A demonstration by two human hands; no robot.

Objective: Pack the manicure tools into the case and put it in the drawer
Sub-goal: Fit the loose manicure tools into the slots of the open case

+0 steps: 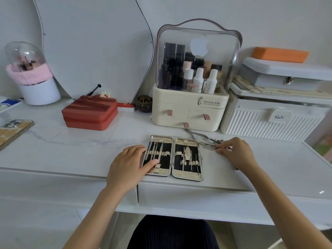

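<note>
While the case point(173, 157) lies open flat near the front edge of the white table point(71, 141), we see our left hand point(128, 163) resting on its left half, fingers straight, thumb on the black lining. Some tools sit strapped in both halves. Our right hand point(235, 152) pinches loose metal tools point(209, 146) lying just right of the case; nippers point(196, 134) lie behind them. Closed drawer point(188, 194) sits below the case.

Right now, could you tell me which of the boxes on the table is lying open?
The manicure case, spread flat between the hands; the red box is zipped shut.
</note>
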